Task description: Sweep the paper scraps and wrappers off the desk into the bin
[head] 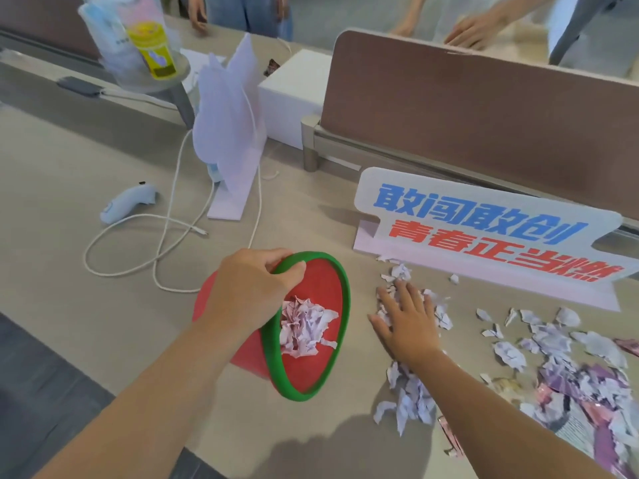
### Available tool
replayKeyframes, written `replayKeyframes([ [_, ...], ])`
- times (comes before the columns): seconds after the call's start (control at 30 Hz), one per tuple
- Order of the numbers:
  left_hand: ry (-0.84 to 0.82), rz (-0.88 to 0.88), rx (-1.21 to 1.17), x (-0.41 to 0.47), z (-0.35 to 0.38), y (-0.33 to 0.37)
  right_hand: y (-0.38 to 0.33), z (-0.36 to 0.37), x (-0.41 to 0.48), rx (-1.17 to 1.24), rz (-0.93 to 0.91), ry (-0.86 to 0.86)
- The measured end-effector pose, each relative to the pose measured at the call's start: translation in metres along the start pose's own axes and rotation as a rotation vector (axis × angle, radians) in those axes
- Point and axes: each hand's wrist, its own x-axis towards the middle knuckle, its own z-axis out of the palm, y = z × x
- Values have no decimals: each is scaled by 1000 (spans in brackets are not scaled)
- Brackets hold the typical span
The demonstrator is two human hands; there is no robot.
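Observation:
A red bin with a green rim lies tipped on its side on the beige desk, its mouth facing right. Crumpled white paper sits inside it. My left hand grips the top of the green rim. My right hand lies flat, fingers spread, on white paper scraps just right of the bin's mouth. More scraps and pinkish wrappers are scattered across the desk to the right.
A white sign with blue and red lettering stands behind the scraps. A white cable, a pale controller and a white paper stand lie to the left. A brown divider runs behind. Other people's hands rest beyond it.

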Motion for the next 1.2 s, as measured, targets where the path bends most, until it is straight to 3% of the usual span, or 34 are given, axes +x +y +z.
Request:
replayKeyframes([
  [0.17, 3, -45, 27, 3, -2, 2, 2, 1, 7, 190, 2, 224],
  [0.23, 6, -44, 28, 4, -4, 2, -2, -4, 4, 177, -11, 188],
  [0.37, 30, -56, -6, 6, -7, -1, -1, -18, 8, 113, 33, -50],
  [0.47, 37, -52, -40, 10, -6, -10, -26, -47, 8, 256, 135, 41],
  [0.53, 30, -33, -58, 11, -6, -15, -62, -66, 2, 488, 58, 206],
  [0.63, 14, 6, -94, 11, -8, -21, -124, -98, -17, 717, -255, 328],
  [0.73, 8, 14, -109, 13, -14, -26, -156, -100, -25, 528, -468, 240],
  [0.83, 19, -11, -131, 14, -21, -30, -165, -95, -26, 454, -484, 74],
  [0.93, 10, -13, -143, 14, -25, -30, -162, -97, -31, 525, -537, 1],
  [1.1, -33, -11, -149, 16, -25, -30, -143, -117, -37, 755, -467, 84],
  [1.2, -47, -5, -141, 16, -24, -30, -131, -125, -38, 841, -435, -102],
])
